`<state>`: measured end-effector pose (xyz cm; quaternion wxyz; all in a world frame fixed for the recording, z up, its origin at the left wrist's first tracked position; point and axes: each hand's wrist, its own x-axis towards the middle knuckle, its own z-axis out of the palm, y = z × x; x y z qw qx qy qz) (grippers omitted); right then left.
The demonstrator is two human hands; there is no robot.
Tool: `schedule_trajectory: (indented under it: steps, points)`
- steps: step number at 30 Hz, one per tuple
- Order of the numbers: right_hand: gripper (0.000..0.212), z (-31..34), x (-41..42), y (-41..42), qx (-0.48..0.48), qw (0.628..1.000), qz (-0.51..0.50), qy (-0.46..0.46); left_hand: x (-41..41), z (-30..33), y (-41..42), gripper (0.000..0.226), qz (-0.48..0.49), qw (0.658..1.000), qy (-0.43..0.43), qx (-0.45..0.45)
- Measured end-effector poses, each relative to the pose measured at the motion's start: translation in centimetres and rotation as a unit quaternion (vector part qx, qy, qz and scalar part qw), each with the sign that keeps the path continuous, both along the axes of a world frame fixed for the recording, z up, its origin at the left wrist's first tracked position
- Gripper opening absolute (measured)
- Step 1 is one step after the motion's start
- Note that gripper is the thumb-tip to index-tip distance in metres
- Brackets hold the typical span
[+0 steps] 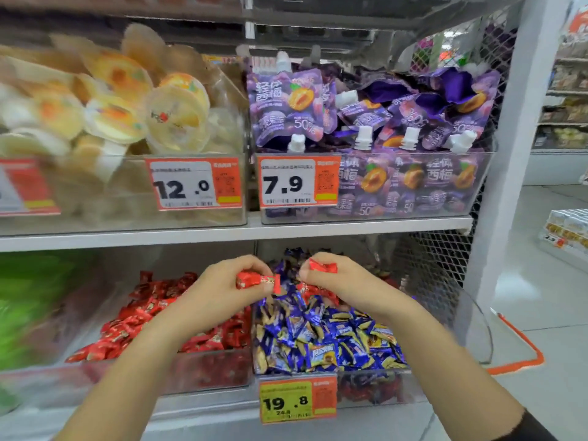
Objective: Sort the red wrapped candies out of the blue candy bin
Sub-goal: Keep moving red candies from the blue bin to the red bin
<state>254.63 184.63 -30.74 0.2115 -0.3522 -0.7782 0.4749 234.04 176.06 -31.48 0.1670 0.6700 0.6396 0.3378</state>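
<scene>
Currently: one red wrapped candy pinched by left hand, another by right hand, both above blue candy bin; advise dropping both into adjoining red candy bin, then picking remaining red pieces; white shelving, grey shop floor

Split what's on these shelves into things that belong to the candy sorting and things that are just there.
Job:
left hand pinching a red candy
right hand pinching another red candy
blue candy bin
red candy bin

Just there:
purple pouches
jelly cups
price tags
</scene>
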Motion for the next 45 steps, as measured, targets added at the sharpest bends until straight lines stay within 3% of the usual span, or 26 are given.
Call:
schedule_trajectory:
  steps: [3,6,8,11,13,17,20,21,23,26,29,34,37,41,45]
  points:
    - [0.009,0.0,-5.8,-2.2,0.019,0.998,0.057,0.031,-5.8,-2.1,-2.5,0.011,0.18,0.983,-0.036,0.017]
    - [0.023,-0.8,-11.3,-2.9,0.124,0.991,0.044,-0.037,-8.6,-3.9,-3.0,0.01,0.28,0.956,-0.088,0.016]
    - [0.039,-0.7,-13.9,-3.1,0.185,0.977,0.053,-0.086,-9.4,-4.2,-2.7,0.022,0.296,0.943,-0.152,0.025]
    - [0.073,-0.8,-15.2,-3.0,0.2,0.963,0.107,-0.149,-10.8,-4.5,-2.3,0.071,0.252,0.889,-0.382,0.035]
    - [0.068,-1.0,-14.6,-2.5,0.211,0.961,0.103,-0.149,-12.1,-5.3,-2.1,0.076,0.248,0.871,-0.421,0.056]
    - [0.047,-2.1,-11.5,-1.5,0.235,0.96,0.043,-0.143,-11.5,-5.6,-2.2,0.032,0.24,0.931,-0.272,0.046]
    - [0.067,-3.4,-9.1,-1.6,0.193,0.969,0.01,-0.156,-9.2,-6.4,-1.4,0.053,0.104,0.993,-0.048,-0.028]
    - [0.071,-3.9,-8.6,-1.8,0.165,0.975,0.006,-0.152,-8.7,-6.9,-0.8,0.067,0.051,0.993,0.059,-0.087]
    - [0.07,-4.5,-8.2,-2.3,0.123,0.983,0.005,-0.139,-8.5,-7.9,0.3,0.079,-0.006,0.958,0.23,-0.172]
    - [0.067,-5.0,-8.2,-2.5,0.117,0.986,-0.006,-0.119,-10.0,-8.3,1.7,0.073,-0.035,0.924,0.328,-0.195]
    - [0.067,-5.1,-8.4,-2.4,0.122,0.984,-0.013,-0.126,-12.7,-8.5,2.6,0.06,0.016,0.892,0.386,-0.235]
    - [0.067,-5.1,-8.4,-2.6,0.132,0.983,-0.014,-0.127,-15.1,-9.0,1.9,0.055,0.161,0.868,0.365,-0.297]
    - [0.068,-4.8,-8.3,-2.8,0.14,0.983,-0.013,-0.122,-13.3,-7.3,1.9,0.044,0.177,0.907,0.296,-0.243]
    - [0.054,-3.7,-7.3,-3.1,0.21,0.971,0.003,-0.112,-7.0,-3.8,2.1,0.035,0.135,0.983,0.104,-0.071]
    - [0.029,-2.2,-4.1,-2.0,0.283,0.953,-0.051,-0.094,0.1,-2.0,2.4,0.059,0.109,0.992,0.03,-0.053]
